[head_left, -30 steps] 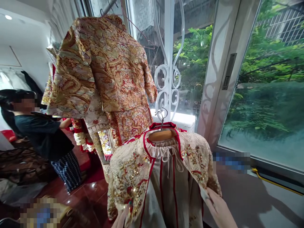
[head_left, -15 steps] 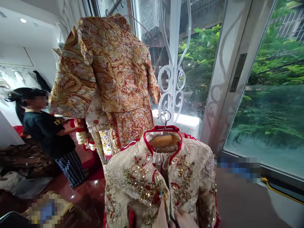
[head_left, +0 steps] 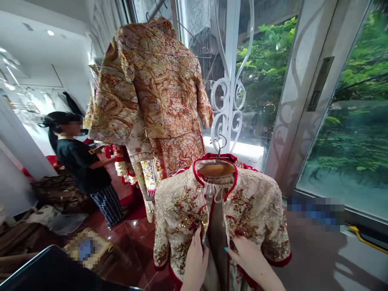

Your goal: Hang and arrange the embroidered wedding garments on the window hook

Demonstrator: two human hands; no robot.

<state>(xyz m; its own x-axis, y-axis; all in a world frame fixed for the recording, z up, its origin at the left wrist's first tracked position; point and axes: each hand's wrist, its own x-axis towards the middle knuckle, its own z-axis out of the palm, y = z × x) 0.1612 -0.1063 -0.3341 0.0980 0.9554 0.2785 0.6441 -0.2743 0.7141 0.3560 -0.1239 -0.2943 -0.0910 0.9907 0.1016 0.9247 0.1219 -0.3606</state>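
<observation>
Two bare hands are at the open front of a beaded cream jacket (head_left: 178, 214); the left hand (head_left: 195, 254) grasps one front edge, thumb and fingers set on the cloth; the right hand (head_left: 246, 251) grasps the opposite edge, its fingers curled into the fabric; half a second ago those edges were drawn nearly together, and half a second before that they were spread wide, the hands low at either side; now a gap stands between them again, which suggests that the front is unfastened and both halves move freely; in that gap show a grey inner garment (head_left: 216, 232) and, higher up, its gathered waistband (head_left: 216, 187) with a white cord tied in loops; the jacket hangs upright, shoulders on a wooden hanger (head_left: 218, 169) inside its red-edged collar; just behind and to the left hangs a gold-and-red brocade jacket (head_left: 172, 89); farther left a co-worker (head_left: 83, 165) in a dark top stands beside more garments; beyond the hanger rises white scrolled ironwork (head_left: 220, 95), with greenery (head_left: 266, 60) outside the glass.
</observation>
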